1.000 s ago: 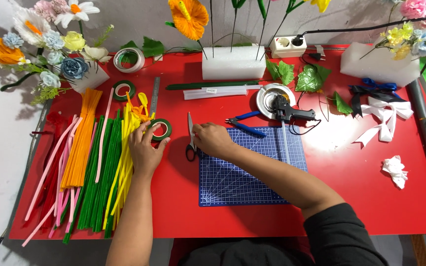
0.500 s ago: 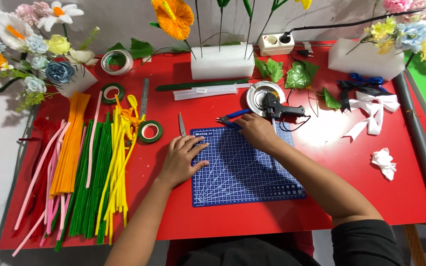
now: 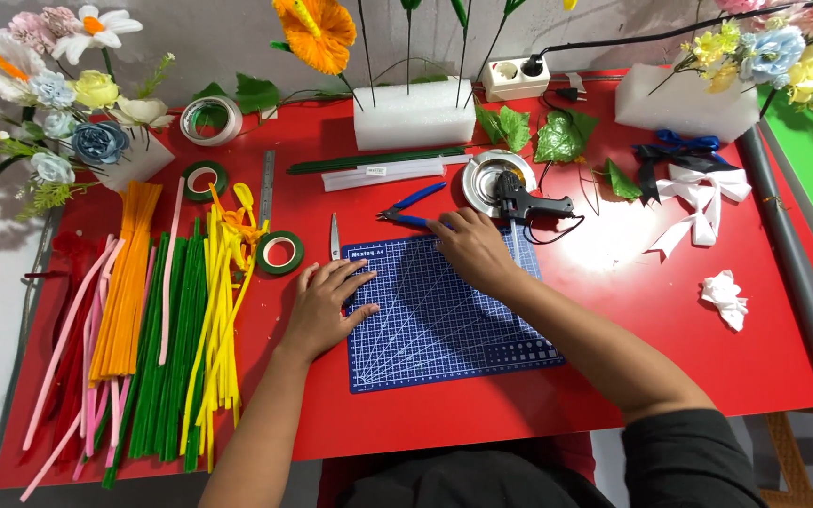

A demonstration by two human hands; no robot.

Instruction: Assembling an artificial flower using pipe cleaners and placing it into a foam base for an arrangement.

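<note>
Along the left side of the red table (image 3: 613, 310) lie bundles of long fuzzy craft stems in pink, orange, green and yellow (image 3: 157, 329), spread side by side and running toward the near edge, with a cluster of artificial flowers in white, blue and yellow (image 3: 58, 103) above them at the far left corner. Just right of the yellow stems sits a small roll of green floral tape (image 3: 280, 252), and beside it a pair of scissors with its steel blades pointing away (image 3: 334, 235). The left hand (image 3: 325, 306) rests palm down with fingers spread and nothing held, its fingertips reaching onto the left edge of the dark blue gridded cutting mat (image 3: 444, 315). The right hand (image 3: 474, 249) lies on the mat's far edge, fingers loosely curled and closed on nothing that can be made out, its fingertips touching the near handle of the blue-handled pliers (image 3: 410, 209), which lie flat on the table just beyond the mat's far edge, jaws pointing left. Right of that hand a black hot glue gun (image 3: 524, 200) leans over a round silver metal dish (image 3: 491, 174). Behind these stands a white foam block (image 3: 413, 115) holding green stems and an orange flower. Further right lie green fabric leaves (image 3: 557, 141), a white ribbon bow (image 3: 693, 202) and a grey roll (image 3: 792, 254) along the table's right edge.
</note>
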